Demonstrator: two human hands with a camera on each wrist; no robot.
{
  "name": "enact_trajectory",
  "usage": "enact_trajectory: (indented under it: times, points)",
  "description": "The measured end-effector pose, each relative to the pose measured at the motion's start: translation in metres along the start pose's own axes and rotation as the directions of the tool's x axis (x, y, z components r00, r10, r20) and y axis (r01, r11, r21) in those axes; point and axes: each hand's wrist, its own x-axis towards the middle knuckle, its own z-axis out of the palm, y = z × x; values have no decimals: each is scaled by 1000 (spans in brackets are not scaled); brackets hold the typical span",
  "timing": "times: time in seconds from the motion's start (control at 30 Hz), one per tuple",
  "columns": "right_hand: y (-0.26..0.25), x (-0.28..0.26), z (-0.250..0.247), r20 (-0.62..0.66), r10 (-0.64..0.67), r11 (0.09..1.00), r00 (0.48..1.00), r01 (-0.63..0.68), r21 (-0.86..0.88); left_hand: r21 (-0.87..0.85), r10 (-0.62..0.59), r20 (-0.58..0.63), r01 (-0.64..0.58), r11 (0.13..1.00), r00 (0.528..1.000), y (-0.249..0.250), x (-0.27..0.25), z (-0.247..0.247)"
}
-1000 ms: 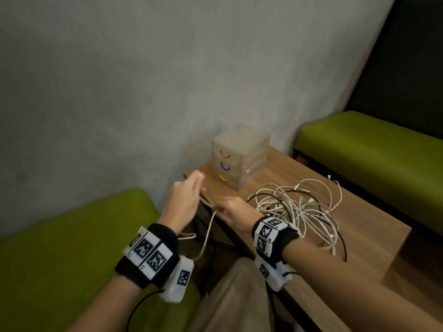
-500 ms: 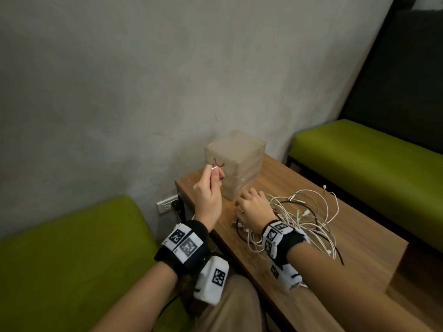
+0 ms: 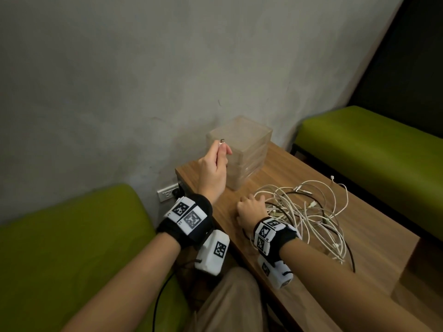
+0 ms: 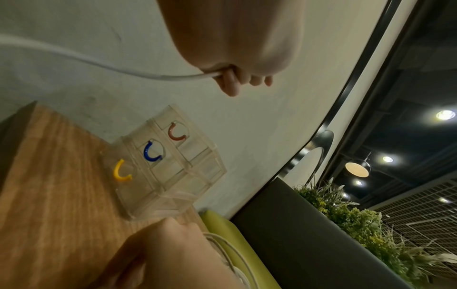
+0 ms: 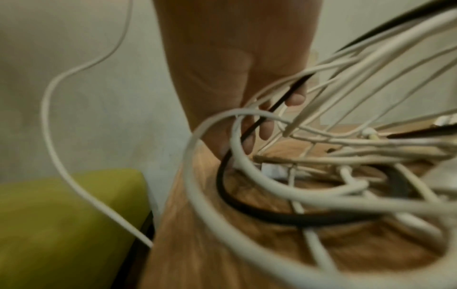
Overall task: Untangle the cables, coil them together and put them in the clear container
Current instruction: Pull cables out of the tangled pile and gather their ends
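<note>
A tangle of white cables with a black one [image 3: 309, 212] lies on the wooden table [image 3: 374, 238]. My left hand [image 3: 215, 168] is raised in front of the clear container [image 3: 242, 152] and pinches the plug end of a white cable [image 4: 138, 73], whose cord trails back past the wrist. My right hand [image 3: 250, 208] rests on the table at the left edge of the tangle, fingers curled into the cables [image 5: 247, 125]. The clear container [image 4: 170, 166] is a stack of three drawers with red, blue and yellow handles, standing against the wall.
Green benches [image 3: 374, 144] flank the table on the right and the left [image 3: 72, 236]. A wall socket [image 3: 167, 192] with a plug sits low on the grey wall beside the table's corner. My lap shows below the table edge.
My left hand has risen from the table's left corner to the container's height, drawing one cable end up. My right hand has slid onto the table by the tangle.
</note>
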Motion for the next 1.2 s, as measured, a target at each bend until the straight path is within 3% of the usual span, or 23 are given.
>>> enact_trajectory:
  times: [0.07,0.17,0.3,0.37,0.53,0.57,0.67,0.73,0.77,0.83,0.93,1.07,1.2]
  points:
    - [6,-1,-6,-45,29,995,999,-25,93,71,-25,37,22,997,999,-5,-3,-2]
    - [24,-3,-20,-201,85,946,976,-15,325,160,-192,165,166,973,967,-15,-17,-1]
    - [39,-10,-44,-474,215,784,854,137,605,248,-336,267,273,929,903,-18,-34,15]
    - [42,-12,-53,-517,231,727,824,207,654,211,-356,270,305,929,895,-16,-36,24]
    - [52,-16,-58,-614,270,724,742,264,637,51,-351,276,351,935,895,-11,-36,35]
    - [53,-16,-55,-586,284,686,758,266,677,42,-339,260,340,940,904,-10,-35,36]
    - [51,-20,-36,-372,212,567,904,196,800,14,-323,172,326,945,931,-6,-27,39]
    - [47,-22,-19,-286,38,683,957,184,707,-73,-314,131,325,943,940,3,-18,43]
    - [44,-23,-11,-251,-42,764,967,193,616,-100,-295,119,307,946,948,9,-15,46]
    - [41,-22,-6,-204,-64,838,977,164,520,-99,-242,119,254,962,963,20,-12,52]
    - [47,-20,-10,-172,14,816,985,88,572,-113,-235,61,241,964,970,25,-12,50]
    - [62,-26,-8,-51,-57,908,997,73,413,-318,-223,-119,176,932,967,35,13,26]
    - [70,-33,7,-104,-115,887,988,149,437,-512,-225,-292,47,858,929,66,47,6]
